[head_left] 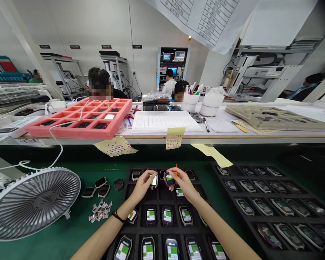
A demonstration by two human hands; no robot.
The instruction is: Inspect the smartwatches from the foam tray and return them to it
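Note:
My left hand [143, 185] is closed on a smartwatch case [154, 180] whose screen glows white. A second, dark smartwatch [169, 178] with a green and white screen is gripped by my right hand [183, 183]. A thin orange stick [176, 170] stands up by my right fingers, apparently in the same grip. Both hands are over the far part of a black compartment tray [162, 198]. In its nearer rows lie several watches with lit green and white screens, such as one watch [151, 215]. My forearms hide some compartments.
At left, a white fan [35, 204] stands near loose watch cases [88, 192] and a pile of small silvery pieces [100, 211]. A second black tray [249, 198] of watches lies right. The shelf above holds a pink foam tray [113, 124]; yellow notes [175, 138] hang off its edge.

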